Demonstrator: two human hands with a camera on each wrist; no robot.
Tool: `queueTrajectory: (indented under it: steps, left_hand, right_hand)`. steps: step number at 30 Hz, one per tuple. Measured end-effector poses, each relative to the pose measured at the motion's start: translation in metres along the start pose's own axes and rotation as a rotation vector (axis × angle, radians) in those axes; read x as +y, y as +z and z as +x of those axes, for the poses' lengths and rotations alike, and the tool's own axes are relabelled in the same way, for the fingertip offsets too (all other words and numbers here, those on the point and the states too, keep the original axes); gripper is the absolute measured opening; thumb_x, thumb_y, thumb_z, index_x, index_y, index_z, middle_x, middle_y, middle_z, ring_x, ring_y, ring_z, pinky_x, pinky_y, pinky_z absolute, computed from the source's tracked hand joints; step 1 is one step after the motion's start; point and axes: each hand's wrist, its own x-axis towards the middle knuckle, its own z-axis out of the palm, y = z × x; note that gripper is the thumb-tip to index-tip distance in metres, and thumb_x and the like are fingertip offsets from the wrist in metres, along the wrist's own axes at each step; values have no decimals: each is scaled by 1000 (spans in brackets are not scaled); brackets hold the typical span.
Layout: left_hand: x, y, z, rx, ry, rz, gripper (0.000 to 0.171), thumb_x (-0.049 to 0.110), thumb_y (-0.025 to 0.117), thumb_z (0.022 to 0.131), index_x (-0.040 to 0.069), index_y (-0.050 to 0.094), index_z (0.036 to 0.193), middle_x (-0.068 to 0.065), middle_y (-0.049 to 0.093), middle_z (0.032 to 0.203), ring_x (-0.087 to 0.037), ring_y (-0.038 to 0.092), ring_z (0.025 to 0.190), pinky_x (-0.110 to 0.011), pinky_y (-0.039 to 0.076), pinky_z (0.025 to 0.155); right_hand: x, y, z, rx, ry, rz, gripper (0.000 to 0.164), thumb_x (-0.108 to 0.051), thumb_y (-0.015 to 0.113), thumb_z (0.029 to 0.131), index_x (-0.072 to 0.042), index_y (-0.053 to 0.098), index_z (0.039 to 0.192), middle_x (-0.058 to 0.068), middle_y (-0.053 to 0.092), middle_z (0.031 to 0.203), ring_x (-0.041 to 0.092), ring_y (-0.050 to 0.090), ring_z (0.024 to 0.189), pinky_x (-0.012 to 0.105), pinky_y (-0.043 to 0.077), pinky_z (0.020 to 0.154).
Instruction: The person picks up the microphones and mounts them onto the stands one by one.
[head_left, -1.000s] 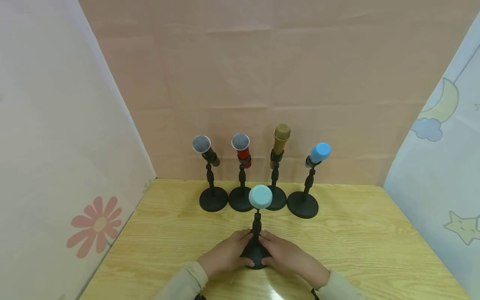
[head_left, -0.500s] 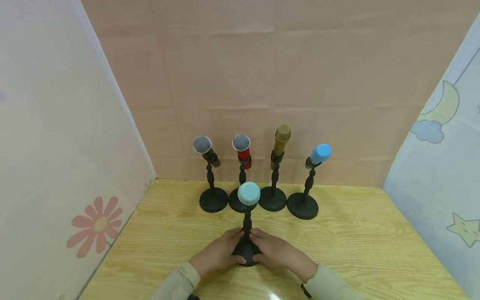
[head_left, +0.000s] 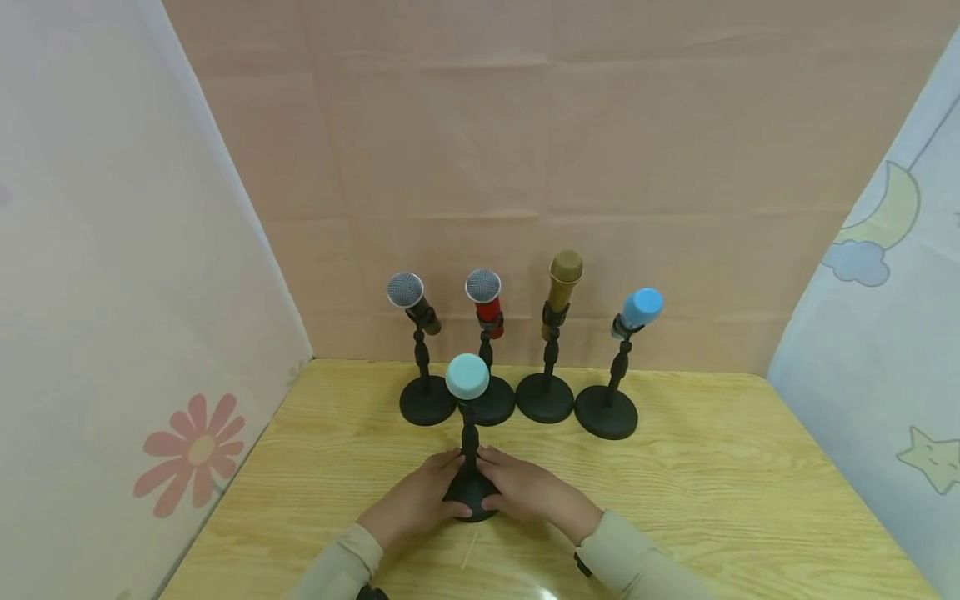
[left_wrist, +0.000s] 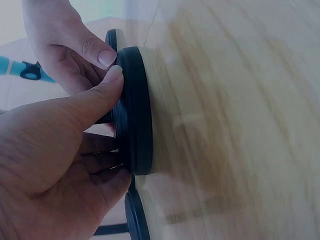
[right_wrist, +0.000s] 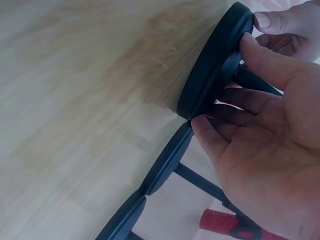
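A black microphone stand point(head_left: 470, 442) with a round base point(left_wrist: 137, 110) carries a microphone with a pale teal head point(head_left: 467, 377). My left hand point(head_left: 420, 500) grips the base from the left, thumb on its near edge and fingers on the far side of the rim. From the right, my right hand point(head_left: 534, 490) grips the same base in a like way. Both thumbs come close together at the front, as the right wrist view also shows around the base point(right_wrist: 215, 62). The stand is upright, and its teal head overlaps the red microphone's stand in the head view.
Behind, a row of stands holds a black microphone point(head_left: 406, 290), a red microphone point(head_left: 487, 310), a gold microphone point(head_left: 564, 279) and a blue-headed microphone point(head_left: 642, 307). They stand near the back wall point(head_left: 480, 167) on the wooden table point(head_left: 712, 483). Patterned walls flank both sides.
Both hands have moved the teal-headed microphone stand to the left and slightly away from me, from in front of the gold microphone to just left of the red one. The back row has stayed put.
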Motion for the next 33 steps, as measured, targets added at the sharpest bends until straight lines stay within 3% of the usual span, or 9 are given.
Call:
queueTrajectory:
  steps: [15,29,33]
  left_hand:
    - [-37,-10,-9,32,-57,-94,82,47,69,94,-3,41,152,-19,34,161,-41,36,145,-56,39,111]
    - [-64,-24,-25,67,-191,-141,80,42,73,93,-5,43,150,-19,35,161,-41,36,145,-57,35,114]
    - [-71,-28,-29,82,-201,-139,79,39,74,92,-6,44,149,-22,34,160,-43,36,144,-58,36,113]
  right_hand:
    - [-13,2,41,20,-50,-8,74,-42,70,95,-8,42,154,7,33,164,22,30,151,34,37,117]
    - [-35,6,78,5,-89,-65,72,-42,66,98,-11,39,157,2,30,165,16,27,152,29,34,118]
    - [-40,6,87,4,-93,-65,71,-44,63,98,-13,38,157,1,29,166,14,27,152,28,34,117]
